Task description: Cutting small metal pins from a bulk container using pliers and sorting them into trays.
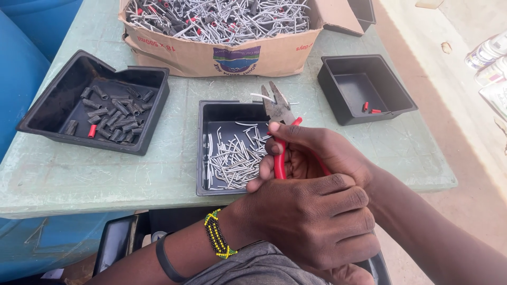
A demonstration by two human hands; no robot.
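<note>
We log red-handled pliers (279,113), nose up over the middle black tray (203,153) of short metal pins (232,155). Our right hand (311,153) is closed around their handles; our left hand (311,221) is curled into a fist just below. Cardboard box (222,55) of wire pieces sits behind on the worktop (79,174).

- 4 black trays: left (37,124), middle (201,153), right (330,95), one behind the box (369,10)
- 1 box (222,55), full of wire pieces, too many to count
- 1 pliers (278,113)
- 2 red caps (369,108) in the right tray
- 2 hands: left (311,221), right (317,153)
</note>
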